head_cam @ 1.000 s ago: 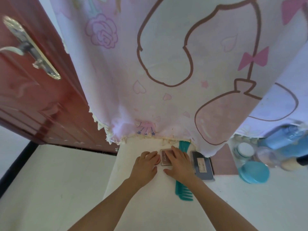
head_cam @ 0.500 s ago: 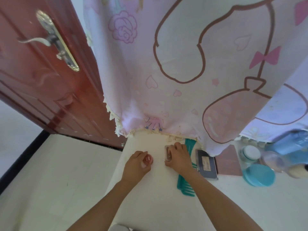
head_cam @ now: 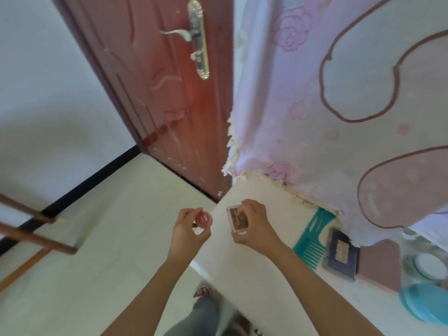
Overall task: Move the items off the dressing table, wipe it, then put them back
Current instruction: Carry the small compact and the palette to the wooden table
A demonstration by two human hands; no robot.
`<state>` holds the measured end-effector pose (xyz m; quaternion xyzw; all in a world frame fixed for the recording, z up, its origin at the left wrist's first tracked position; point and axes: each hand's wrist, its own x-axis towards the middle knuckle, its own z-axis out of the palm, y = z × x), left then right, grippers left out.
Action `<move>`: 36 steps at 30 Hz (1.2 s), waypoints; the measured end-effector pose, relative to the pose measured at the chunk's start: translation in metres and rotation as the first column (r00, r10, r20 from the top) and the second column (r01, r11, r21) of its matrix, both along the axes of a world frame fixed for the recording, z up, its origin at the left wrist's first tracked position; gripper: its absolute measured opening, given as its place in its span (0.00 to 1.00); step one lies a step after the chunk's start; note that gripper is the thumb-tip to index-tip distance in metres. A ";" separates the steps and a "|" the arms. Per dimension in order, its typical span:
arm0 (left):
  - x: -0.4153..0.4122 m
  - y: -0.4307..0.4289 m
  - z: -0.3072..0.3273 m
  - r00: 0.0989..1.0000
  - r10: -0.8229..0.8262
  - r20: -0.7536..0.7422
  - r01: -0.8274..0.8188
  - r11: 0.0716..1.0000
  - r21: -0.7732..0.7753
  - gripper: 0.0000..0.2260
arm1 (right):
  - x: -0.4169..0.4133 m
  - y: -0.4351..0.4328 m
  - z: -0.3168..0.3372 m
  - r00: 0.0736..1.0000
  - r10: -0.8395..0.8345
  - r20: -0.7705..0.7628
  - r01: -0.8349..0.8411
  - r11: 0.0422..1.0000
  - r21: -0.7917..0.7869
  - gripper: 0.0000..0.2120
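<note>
My left hand [head_cam: 188, 235] grips a small round red jar [head_cam: 203, 219], lifted just past the left edge of the white dressing table [head_cam: 261, 275]. My right hand [head_cam: 257, 226] pinches a small brown rectangular case [head_cam: 237, 218] above the table's left end. A teal comb [head_cam: 314, 238] and a dark flat compact [head_cam: 340, 255] lie on the table to the right. A white-lidded jar [head_cam: 428, 263] and a round teal lid [head_cam: 426, 306] sit at the far right.
A pink cartoon-print cloth [head_cam: 339, 105] hangs over the back of the table. A red-brown door [head_cam: 169, 93] with a metal handle stands behind, left. A wooden frame [head_cam: 31, 236] stands on the pale floor at far left. My feet [head_cam: 206, 294] show below.
Both hands lifted their items off the table and drew them left and toward me. My view swung left, bringing the door, floor and wooden frame into sight.
</note>
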<state>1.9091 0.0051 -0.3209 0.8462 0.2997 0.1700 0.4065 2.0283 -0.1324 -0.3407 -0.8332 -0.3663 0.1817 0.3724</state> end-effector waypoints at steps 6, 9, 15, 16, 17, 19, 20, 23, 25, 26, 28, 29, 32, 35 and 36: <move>-0.070 0.024 0.006 0.967 0.252 0.045 -0.251 0.967 -0.030 0.18 | -0.041 0.044 0.013 0.976 0.217 0.014 -0.217 0.976 0.034 0.18; -0.100 0.040 0.012 0.928 0.363 0.082 -0.361 0.932 -0.043 0.17 | -0.057 0.068 0.026 0.952 0.304 0.043 -0.306 0.952 0.031 0.20; -0.171 0.082 0.028 0.825 0.534 0.182 -0.539 0.842 -0.029 0.15 | -0.114 0.121 0.047 0.876 0.438 0.202 -0.445 0.895 -0.014 0.38; -0.187 0.088 0.031 0.809 0.554 0.195 -0.561 0.827 -0.024 0.15 | -0.126 0.130 0.049 0.856 0.464 0.229 -0.469 0.882 -0.036 0.39; -0.204 0.093 0.033 0.797 0.568 0.207 -0.578 0.816 -0.016 0.15 | -0.140 0.139 0.051 0.836 0.486 0.254 -0.489 0.870 -0.057 0.39; -0.242 0.105 0.037 0.783 0.583 0.217 -0.597 0.802 0.000 0.15 | -0.172 0.159 0.057 0.803 0.514 0.303 -0.519 0.852 -0.073 0.38; -0.263 0.110 0.038 0.777 0.592 0.214 -0.607 0.794 0.009 0.15 | -0.190 0.168 0.060 0.788 0.526 0.319 -0.532 0.843 -0.075 0.37; -0.332 0.127 0.043 0.730 0.647 0.221 -0.667 0.744 0.028 0.15 | -0.249 0.196 0.068 0.739 0.585 0.333 -0.594 0.800 -0.086 0.36; -0.379 0.139 0.048 0.675 0.695 0.248 -0.721 0.692 0.024 0.14 | -0.287 0.214 0.071 0.689 0.633 0.353 -0.652 0.754 -0.079 0.35; -0.402 0.145 0.051 0.646 0.716 0.265 -0.747 0.664 0.027 0.14 | -0.305 0.224 0.075 0.660 0.655 0.368 -0.679 0.730 -0.079 0.35; -0.452 0.152 0.054 0.578 0.764 0.288 -0.802 0.597 0.026 0.12 | -0.346 0.246 0.079 0.604 0.694 0.393 -0.731 0.678 -0.074 0.35; -0.463 0.154 0.056 0.560 0.778 0.284 -0.814 0.580 0.015 0.12 | -0.355 0.251 0.081 0.595 0.700 0.395 -0.737 0.671 -0.079 0.35; -0.523 0.155 0.064 0.454 0.837 0.306 -0.880 0.474 0.007 0.12 | -0.410 0.280 0.087 0.502 0.776 0.382 -0.811 0.576 -0.105 0.36; -0.572 0.155 0.069 0.363 0.874 0.321 -0.924 0.382 0.006 0.13 | -0.460 0.306 0.092 0.382 0.838 0.389 -0.883 0.455 -0.114 0.36; -0.586 0.154 0.071 0.340 0.887 0.313 -0.934 0.356 0.005 0.14 | -0.476 0.314 0.093 0.353 0.853 0.384 -0.901 0.421 -0.108 0.36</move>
